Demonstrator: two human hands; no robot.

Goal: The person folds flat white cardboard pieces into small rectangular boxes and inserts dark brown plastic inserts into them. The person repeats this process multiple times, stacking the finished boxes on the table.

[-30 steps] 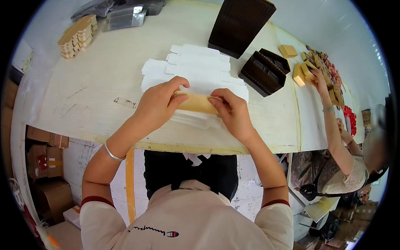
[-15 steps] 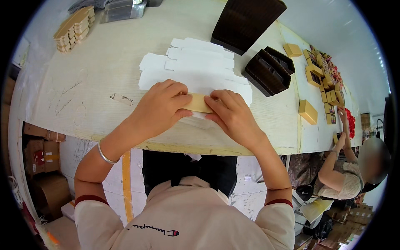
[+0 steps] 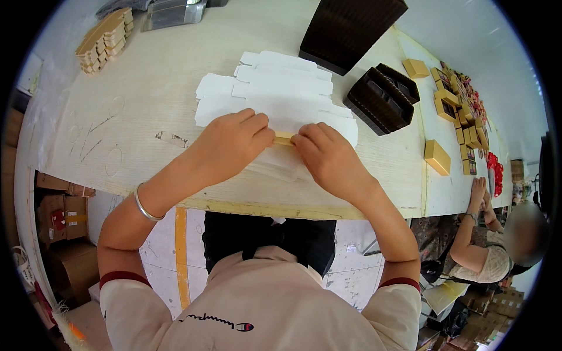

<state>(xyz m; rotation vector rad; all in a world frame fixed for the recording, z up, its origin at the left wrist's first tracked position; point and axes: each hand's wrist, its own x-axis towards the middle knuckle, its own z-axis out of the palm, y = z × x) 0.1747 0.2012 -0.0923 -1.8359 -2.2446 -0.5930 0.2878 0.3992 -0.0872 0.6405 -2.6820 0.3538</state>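
Observation:
Between my two hands, near the table's front edge, is a gold cardboard piece (image 3: 284, 138) of which only a narrow strip shows. My left hand (image 3: 235, 142) is closed on its left end, fingers curled and knuckles up. On the right end, the fingers of my right hand (image 3: 329, 153) are bent round it in the same way. Most of the piece is hidden behind the hands. Just beyond them lies a spread stack of flat white carton blanks (image 3: 281, 88) with cut tabs. A pale, see-through patch shows on the table below the strip; I cannot make out what it is.
Dark brown boxes, one tall (image 3: 345, 35) and one open (image 3: 383, 99), stand right of the blanks. A gold box (image 3: 437, 157) sits further right, with several more beyond. Stacked gold-and-cream pieces (image 3: 105, 41) lie far left. A co-worker (image 3: 480, 251) sits at the right.
Both hands have rolled over the gold piece, so its broad face has turned to a thin strip. My right hand has shifted slightly right. The co-worker's hands have drawn back.

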